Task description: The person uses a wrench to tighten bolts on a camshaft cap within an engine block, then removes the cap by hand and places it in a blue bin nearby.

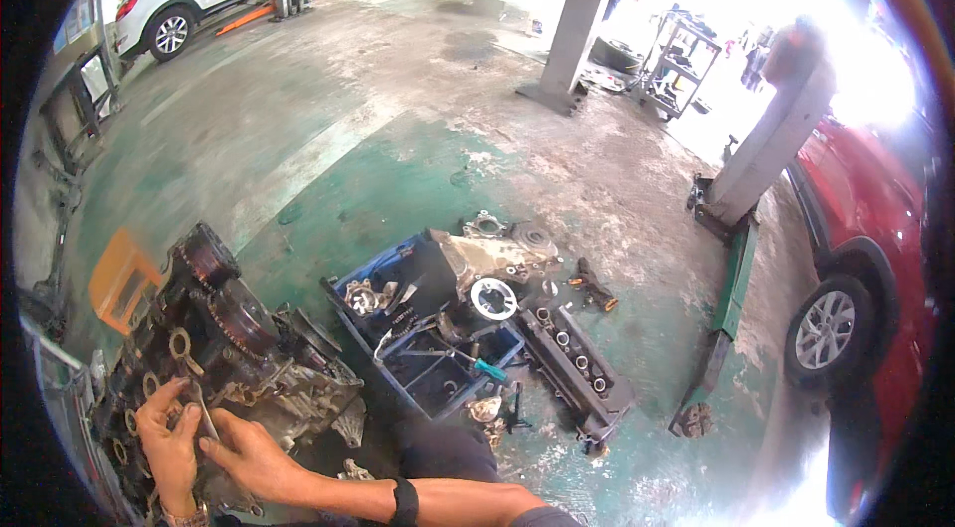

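Observation:
A dirty engine point(269, 368) with dark round gears at its far end stands at the lower left. My left hand point(167, 442) is over its near side, fingers curled and thumb bent in; what they grip is hidden. Beside it my right hand point(247, 452) is closed on a slim metal wrench point(207, 416), which runs slantwise between the two hands. The wrench's upper end lies by my left fingertips, against the engine. Several tan ring-shaped parts point(179, 343) line the engine's near side.
Right of the engine, a blue tray point(406, 390) holds loose parts and a teal-handled tool point(487, 368). A dark valve cover point(577, 373) lies beside it. Farther right are a green lift arm point(736, 278), a grey post point(771, 149) and a red car point(865, 199). An orange object point(121, 273) stands behind the engine.

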`<act>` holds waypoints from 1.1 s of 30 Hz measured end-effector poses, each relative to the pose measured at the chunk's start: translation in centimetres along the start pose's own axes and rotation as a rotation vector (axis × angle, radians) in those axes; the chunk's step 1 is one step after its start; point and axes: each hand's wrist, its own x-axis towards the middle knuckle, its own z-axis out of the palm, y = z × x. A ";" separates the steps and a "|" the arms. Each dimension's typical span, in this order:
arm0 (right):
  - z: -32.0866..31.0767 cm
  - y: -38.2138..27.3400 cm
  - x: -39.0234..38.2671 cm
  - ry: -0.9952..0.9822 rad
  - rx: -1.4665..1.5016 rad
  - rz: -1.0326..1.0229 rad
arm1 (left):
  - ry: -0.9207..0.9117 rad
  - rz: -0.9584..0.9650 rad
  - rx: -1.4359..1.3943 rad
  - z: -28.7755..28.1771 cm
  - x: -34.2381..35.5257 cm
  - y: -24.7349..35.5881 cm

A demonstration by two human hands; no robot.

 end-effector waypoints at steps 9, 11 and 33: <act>-4.2 -1.1 0.6 -0.187 0.329 0.157 | -0.060 -0.003 0.060 -0.4 -0.1 -0.8; -5.4 -1.2 1.2 -0.248 0.279 0.050 | -0.053 0.049 0.011 -0.2 -0.1 -0.8; -6.7 -2.5 0.7 -0.253 0.353 0.171 | -0.060 -0.014 -0.011 -0.2 -0.3 0.4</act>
